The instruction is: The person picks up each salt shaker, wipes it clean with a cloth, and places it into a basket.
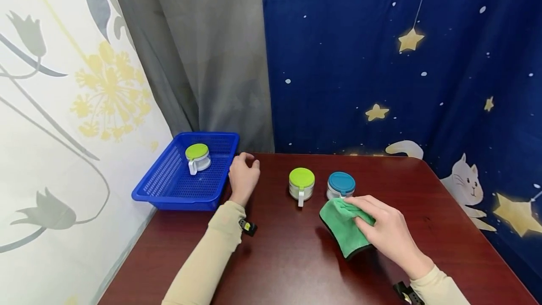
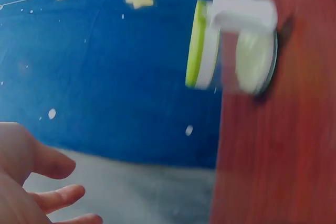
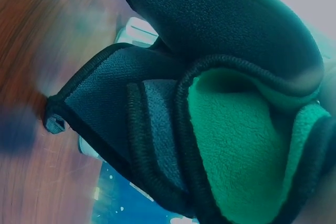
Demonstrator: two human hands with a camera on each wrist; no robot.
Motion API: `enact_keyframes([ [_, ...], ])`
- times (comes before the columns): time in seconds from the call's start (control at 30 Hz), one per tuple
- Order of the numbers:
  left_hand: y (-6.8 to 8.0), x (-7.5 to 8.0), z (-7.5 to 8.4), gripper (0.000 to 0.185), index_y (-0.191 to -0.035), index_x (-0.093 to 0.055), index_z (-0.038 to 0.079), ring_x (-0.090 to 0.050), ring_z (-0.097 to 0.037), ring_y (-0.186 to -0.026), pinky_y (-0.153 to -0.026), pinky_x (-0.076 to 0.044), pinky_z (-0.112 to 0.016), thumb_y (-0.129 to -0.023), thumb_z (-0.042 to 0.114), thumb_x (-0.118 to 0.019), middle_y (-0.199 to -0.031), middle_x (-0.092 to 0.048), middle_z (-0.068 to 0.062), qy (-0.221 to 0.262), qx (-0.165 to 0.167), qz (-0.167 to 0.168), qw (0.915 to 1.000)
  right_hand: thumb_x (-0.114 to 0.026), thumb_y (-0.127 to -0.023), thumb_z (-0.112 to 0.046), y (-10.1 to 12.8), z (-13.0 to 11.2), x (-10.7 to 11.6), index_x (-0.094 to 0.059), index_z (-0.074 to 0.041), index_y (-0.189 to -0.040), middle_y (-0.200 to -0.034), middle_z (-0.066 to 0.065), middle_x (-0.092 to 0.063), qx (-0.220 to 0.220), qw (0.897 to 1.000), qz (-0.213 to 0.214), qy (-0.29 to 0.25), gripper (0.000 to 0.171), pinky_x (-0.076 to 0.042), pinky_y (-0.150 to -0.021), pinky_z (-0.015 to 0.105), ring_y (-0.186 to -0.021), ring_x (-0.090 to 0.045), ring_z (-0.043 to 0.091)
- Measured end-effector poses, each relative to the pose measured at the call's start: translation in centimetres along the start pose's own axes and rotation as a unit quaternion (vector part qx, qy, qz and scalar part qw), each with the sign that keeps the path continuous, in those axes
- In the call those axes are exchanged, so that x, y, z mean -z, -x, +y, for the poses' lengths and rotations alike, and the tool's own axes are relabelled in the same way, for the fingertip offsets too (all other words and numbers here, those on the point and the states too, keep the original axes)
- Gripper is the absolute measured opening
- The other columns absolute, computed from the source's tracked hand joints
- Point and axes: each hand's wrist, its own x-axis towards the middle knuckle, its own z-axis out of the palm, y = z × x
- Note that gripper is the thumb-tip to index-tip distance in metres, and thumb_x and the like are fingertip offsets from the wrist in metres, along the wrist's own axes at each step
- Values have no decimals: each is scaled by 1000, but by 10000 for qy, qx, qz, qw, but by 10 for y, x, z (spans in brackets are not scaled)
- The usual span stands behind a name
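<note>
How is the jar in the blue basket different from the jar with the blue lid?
The basket jar has a green lid; the blue-lidded jar has a blue one. The basket jar sits alone inside the blue basket; the blue-lidded jar stands on the table, beside the green cloth. Both stand upright, lids on.

Green cloth (image 1: 344, 226), black-edged, folded, lay flat near table's front edge, right of centre, touching upright blue-lidded jar (image 1: 340, 186).

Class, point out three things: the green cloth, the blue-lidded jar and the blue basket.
green cloth (image 1: 344, 229), head view, on its folded green face.
blue-lidded jar (image 1: 341, 183), head view, on its blue lid.
blue basket (image 1: 175, 197), head view, on its near rim.
</note>
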Motion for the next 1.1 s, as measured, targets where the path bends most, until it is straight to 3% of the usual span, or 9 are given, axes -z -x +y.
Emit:
enact_keyframes([
  [0.17, 23, -21, 8, 15, -99, -71, 9, -62, -31, -96, -84, -47, -50, -89, 21, -72, -100, -68, -11, 369, 133, 270, 9989, -78, -79, -3, 1, 0, -2, -69, -31, -128, -119, -20, -64, -83, 9999, 55, -29, 57, -48, -73, 13, -100, -63, 2],
  [0.33, 44, -38, 14, 11, -96, -70, 11, -62, -28, -92, -83, -47, -49, -90, 19, -73, -99, -67, -8, 552, 193, 256, 9980, -78, -80, -4, 1, 2, -5, -69, -31, -128, -119, -21, -64, -153, 9998, 83, -29, 56, -48, -71, 13, -98, -63, 1],
  [0.57, 66, -56, 27, 6, -91, -67, 14, -63, -31, -81, -76, -50, -51, -90, 15, -72, -98, -65, -6, 333, -16, 351, 9988, -81, -79, -7, 1, 6, -9, -68, -33, -129, -118, -19, -65, -129, 9997, 193, -73, 57, -49, -72, 14, -99, -64, 3],
  [0.73, 83, -71, 34, 4, -89, -67, 16, -62, -29, -79, -76, -50, -50, -90, 14, -71, -98, -64, -4, 428, 208, 64, 9988, -81, -79, -7, 2, 7, -10, -69, -34, -128, -117, -20, -65, -320, 9991, 274, -92, 57, -48, -74, 14, -101, -64, 3],
  [0.97, 104, -88, 35, 6, -81, -65, 13, -62, -30, -76, -71, -50, -50, -86, 11, -69, -88, -62, -2, 428, 180, 218, 9987, -82, -79, -9, 2, 9, -16, -70, -32, -127, -116, -19, -66, -393, 9983, 423, -51, 55, -48, -76, 18, -101, -64, 5],
  [1.1, 118, -96, 38, 12, -80, -62, 17, -62, -29, -75, -67, -50, -48, -87, 15, -70, -87, -61, -1, 343, 348, 171, 9987, -81, -79, -10, 2, 11, -17, -70, -32, -127, -117, -18, -66, -453, 9979, 466, 2, 53, -48, -75, 18, -101, -64, 5],
])
